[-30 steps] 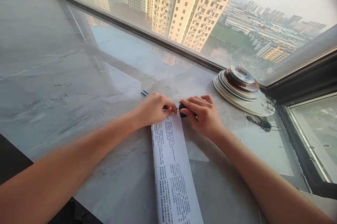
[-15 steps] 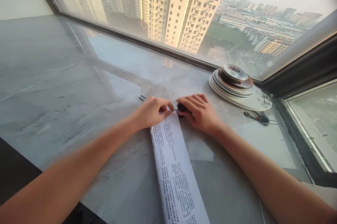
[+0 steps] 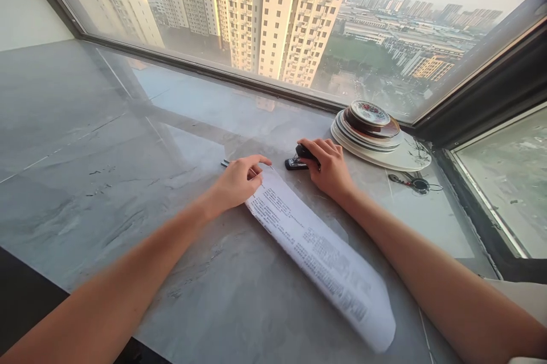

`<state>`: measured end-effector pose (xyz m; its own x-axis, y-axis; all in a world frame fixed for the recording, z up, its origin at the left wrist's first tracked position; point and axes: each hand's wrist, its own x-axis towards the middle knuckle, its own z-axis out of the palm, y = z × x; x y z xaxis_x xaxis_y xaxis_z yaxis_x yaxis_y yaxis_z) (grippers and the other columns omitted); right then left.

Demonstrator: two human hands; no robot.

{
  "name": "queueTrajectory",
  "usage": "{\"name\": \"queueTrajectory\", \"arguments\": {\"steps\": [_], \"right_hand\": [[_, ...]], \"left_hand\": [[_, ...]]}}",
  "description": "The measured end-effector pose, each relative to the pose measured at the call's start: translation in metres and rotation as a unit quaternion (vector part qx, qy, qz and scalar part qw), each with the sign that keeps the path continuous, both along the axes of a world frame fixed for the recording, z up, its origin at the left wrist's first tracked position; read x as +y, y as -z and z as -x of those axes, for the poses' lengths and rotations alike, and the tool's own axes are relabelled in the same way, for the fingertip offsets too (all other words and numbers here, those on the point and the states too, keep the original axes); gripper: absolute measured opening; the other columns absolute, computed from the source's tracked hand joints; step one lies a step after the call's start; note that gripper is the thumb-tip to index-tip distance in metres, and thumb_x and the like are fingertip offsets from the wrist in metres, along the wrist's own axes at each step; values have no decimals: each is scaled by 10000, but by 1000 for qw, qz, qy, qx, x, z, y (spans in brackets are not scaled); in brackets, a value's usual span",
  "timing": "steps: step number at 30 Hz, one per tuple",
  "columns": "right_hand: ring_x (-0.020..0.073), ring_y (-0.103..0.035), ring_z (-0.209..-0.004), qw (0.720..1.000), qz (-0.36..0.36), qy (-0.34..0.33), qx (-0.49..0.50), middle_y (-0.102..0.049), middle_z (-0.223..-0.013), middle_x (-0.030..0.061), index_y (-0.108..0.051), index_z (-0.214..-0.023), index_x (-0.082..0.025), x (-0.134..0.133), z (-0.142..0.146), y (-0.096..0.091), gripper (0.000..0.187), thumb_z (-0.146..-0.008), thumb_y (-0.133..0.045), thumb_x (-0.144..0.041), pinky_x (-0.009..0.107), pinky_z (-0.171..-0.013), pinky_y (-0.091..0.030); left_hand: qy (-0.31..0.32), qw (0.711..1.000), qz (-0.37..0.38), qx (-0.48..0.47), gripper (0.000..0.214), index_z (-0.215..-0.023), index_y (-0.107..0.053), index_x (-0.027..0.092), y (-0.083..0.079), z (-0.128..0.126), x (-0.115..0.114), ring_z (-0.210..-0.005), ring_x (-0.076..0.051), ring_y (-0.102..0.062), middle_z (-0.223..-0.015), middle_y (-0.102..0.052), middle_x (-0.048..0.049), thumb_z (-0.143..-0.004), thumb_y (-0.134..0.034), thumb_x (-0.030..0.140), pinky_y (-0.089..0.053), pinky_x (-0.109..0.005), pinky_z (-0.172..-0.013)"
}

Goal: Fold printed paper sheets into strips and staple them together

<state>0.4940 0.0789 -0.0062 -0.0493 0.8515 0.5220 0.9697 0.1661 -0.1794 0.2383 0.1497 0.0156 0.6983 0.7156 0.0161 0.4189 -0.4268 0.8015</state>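
A long folded sheet of printed paper (image 3: 316,238) runs slantwise across the grey surface, its near end raised and curved. At its far left corner is my left hand (image 3: 237,182), pinching the edge between thumb and fingers. The exact contact is partly hidden by the hand. My right hand (image 3: 329,164) is wrapped round a black stapler (image 3: 297,163), whose jaws stand apart, to the right of the paper's far end and clear of it. Just behind my left hand lie small grey metal strips (image 3: 224,163), partly covered by it.
A stack of plates (image 3: 367,125) stands at the right by the window frame (image 3: 205,70). A dark round object with a cord (image 3: 419,183) lies in front of it. Small dark scraps (image 3: 96,173) are scattered at the left. The surface's dark front edge (image 3: 29,284) shows lower left.
The stapler has come away from the paper's end, moving right and back with my right hand. The paper's near end has swung to the right. My left hand stays at the far corner.
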Motion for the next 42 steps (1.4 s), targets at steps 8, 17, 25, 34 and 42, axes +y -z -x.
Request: {"name": "queueTrajectory", "arguments": {"steps": [8, 17, 25, 34, 42], "right_hand": [[277, -553, -1020, 1000, 6, 5, 14, -684, -1091, 83, -584, -1329, -276, 3, -2, 3, 325, -1022, -478, -289, 427, -932, -364], [278, -556, -1041, 1000, 16, 5, 22, -688, -1121, 86, -586, -1338, -254, 2, -1, 0, 330, -1022, -490, -263, 415, -922, -364], [282, -550, -1062, 1000, 14, 15, 9, -687, -1126, 88, -584, -1347, -256, 4, -2, 3, 336, -1028, -485, -297, 423, -941, -361], [283, -560, -1099, 1000, 5, 12, 22, -703, -1209, 81, -585, -1355, -275, 4, -2, 2, 342, -1030, -477, -279, 446, -1005, -332], [278, -558, -1101, 1000, 12, 18, 21, -699, -1200, 77, -581, -1343, -271, 4, -1, 1, 337, -1018, -493, -269, 436, -997, -332]], "left_hand": [[51, 975, -216, 1, 440, -1357, -608, 259, -8, -3, -13, -1235, -292, -578, -1366, -584, -105, -962, -614, 452, -494, -487, -1045], [335, 891, -288, 102, 744, -1531, -450, 351, -8, -1, -14, -1448, -335, -424, -1570, -483, -81, -872, -719, 567, -261, -567, -1224], [357, 883, -284, 110, 746, -1468, -516, 336, -15, -1, -26, -1489, -387, -344, -1634, -386, -95, -826, -710, 663, -209, -608, -1220], [390, 869, -271, 136, 646, -1495, -494, 400, -27, 6, -31, -1475, -370, -385, -1617, -421, -57, -888, -706, 465, -219, -597, -1217], [395, 866, -273, 139, 756, -1546, -419, 333, -27, 7, -26, -1482, -343, -378, -1602, -448, -84, -889, -664, 615, -192, -545, -1227]]}}
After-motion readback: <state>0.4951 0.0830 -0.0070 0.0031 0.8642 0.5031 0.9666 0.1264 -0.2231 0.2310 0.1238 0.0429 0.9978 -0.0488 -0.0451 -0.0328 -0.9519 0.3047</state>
